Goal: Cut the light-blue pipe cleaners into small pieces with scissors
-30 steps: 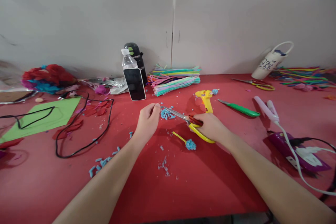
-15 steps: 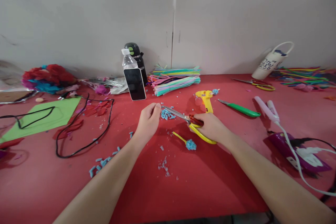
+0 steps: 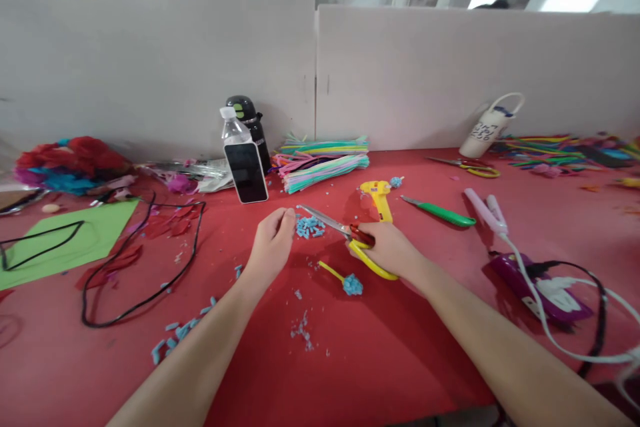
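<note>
My right hand (image 3: 387,250) is closed round the handles of a pair of scissors (image 3: 327,219), red and yellow at the grip. The blades point left, their tips close to my left hand (image 3: 274,240). That hand is pinched, thumb against fingers; whatever it holds is too small or hidden to make out. Below the blades lies a heap of short light-blue pieces (image 3: 309,227). Nearer me rests a yellow stem (image 3: 331,271) with a blue cluster (image 3: 353,285) on its end. More blue pieces (image 3: 183,330) are scattered beside my left forearm.
Behind my hands stand a phone (image 3: 246,173), a clear bottle (image 3: 231,125) and pipe cleaners (image 3: 325,163). To the right lie a yellow glue gun (image 3: 379,197), a green-handled knife (image 3: 443,213) and a purple power strip (image 3: 543,293) with cables. A black cord (image 3: 140,313) loops at left.
My view has tilted up and turned slightly right, so everything sits shifted left in the picture. Both hands and the scissors keep nearly the same pose.
</note>
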A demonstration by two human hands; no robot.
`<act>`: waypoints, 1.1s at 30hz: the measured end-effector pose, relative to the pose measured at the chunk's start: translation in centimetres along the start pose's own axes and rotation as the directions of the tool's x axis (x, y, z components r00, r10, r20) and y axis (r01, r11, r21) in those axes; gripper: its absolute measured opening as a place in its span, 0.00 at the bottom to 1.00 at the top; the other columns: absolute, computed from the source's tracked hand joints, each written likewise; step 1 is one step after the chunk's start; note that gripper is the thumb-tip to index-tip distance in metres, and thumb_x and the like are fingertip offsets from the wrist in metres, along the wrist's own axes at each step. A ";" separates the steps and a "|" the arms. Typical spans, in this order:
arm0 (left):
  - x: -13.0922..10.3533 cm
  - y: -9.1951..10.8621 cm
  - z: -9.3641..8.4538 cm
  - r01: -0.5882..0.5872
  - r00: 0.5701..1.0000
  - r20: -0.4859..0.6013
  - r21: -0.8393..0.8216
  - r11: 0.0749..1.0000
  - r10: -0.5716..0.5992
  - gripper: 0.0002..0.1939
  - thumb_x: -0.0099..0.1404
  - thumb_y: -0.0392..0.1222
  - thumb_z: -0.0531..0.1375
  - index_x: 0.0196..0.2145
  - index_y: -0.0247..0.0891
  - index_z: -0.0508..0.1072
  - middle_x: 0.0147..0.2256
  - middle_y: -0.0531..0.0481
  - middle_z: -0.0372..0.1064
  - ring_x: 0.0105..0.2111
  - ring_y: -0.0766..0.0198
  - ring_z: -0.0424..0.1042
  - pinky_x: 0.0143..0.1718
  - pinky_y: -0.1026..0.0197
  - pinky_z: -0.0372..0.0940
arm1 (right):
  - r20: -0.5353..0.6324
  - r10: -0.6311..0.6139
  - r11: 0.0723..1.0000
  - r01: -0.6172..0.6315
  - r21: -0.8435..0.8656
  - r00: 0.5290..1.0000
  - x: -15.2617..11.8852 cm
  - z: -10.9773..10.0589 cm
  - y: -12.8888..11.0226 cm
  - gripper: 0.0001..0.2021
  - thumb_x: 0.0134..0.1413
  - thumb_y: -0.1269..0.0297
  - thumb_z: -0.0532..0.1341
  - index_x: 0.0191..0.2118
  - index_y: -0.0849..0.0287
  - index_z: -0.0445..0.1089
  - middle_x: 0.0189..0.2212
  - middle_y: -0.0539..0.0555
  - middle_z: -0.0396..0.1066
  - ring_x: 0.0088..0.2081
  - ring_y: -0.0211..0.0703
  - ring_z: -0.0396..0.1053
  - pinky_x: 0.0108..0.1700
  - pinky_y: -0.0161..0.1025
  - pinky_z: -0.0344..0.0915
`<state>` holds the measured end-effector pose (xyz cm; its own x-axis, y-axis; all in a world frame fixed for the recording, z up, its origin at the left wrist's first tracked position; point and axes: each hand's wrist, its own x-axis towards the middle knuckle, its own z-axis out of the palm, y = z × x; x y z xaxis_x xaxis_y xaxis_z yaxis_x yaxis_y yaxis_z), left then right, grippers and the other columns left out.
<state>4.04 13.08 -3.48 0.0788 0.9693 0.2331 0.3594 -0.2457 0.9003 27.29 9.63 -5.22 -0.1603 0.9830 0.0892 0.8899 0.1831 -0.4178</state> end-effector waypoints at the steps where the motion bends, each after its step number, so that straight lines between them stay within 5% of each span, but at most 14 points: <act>1: 0.1 0.0 -0.1 0.002 1.000 -0.004 0.010 1.000 -0.002 0.18 0.67 0.50 0.49 0.23 0.38 0.58 0.19 0.57 0.53 0.20 0.70 0.54 0.23 0.65 0.50 | -0.005 -0.006 1.000 0.006 0.016 1.000 0.0 0.0 -0.1 0.15 0.51 0.50 0.58 0.26 0.58 0.66 0.22 0.49 0.67 0.22 0.34 0.57 0.25 0.33 0.46; 11: -0.3 -0.2 -0.2 -0.166 0.986 0.072 0.363 0.917 0.150 0.17 0.65 0.51 0.51 0.24 0.37 0.60 0.21 0.57 0.53 0.23 0.69 0.53 0.26 0.66 0.50 | -0.083 0.062 0.997 -0.066 -0.048 0.995 0.6 0.5 0.0 0.12 0.53 0.53 0.58 0.29 0.57 0.69 0.27 0.52 0.72 0.28 0.37 0.65 0.28 0.33 0.47; 33: -1.4 -1.0 -1.4 -0.194 0.981 0.069 0.414 0.890 0.182 0.13 0.65 0.45 0.49 0.24 0.38 0.62 0.23 0.53 0.59 0.24 0.65 0.59 0.28 0.63 0.53 | -0.196 0.084 0.989 -0.057 0.140 0.977 0.4 2.1 -0.1 0.09 0.52 0.59 0.59 0.25 0.57 0.63 0.22 0.51 0.69 0.25 0.40 0.65 0.27 0.33 0.48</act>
<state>2.28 11.91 -4.20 0.2067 0.9070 0.3669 0.6890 -0.4012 0.6036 26.21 10.06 -7.05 0.0018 0.9734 0.2292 0.8291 0.1267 -0.5446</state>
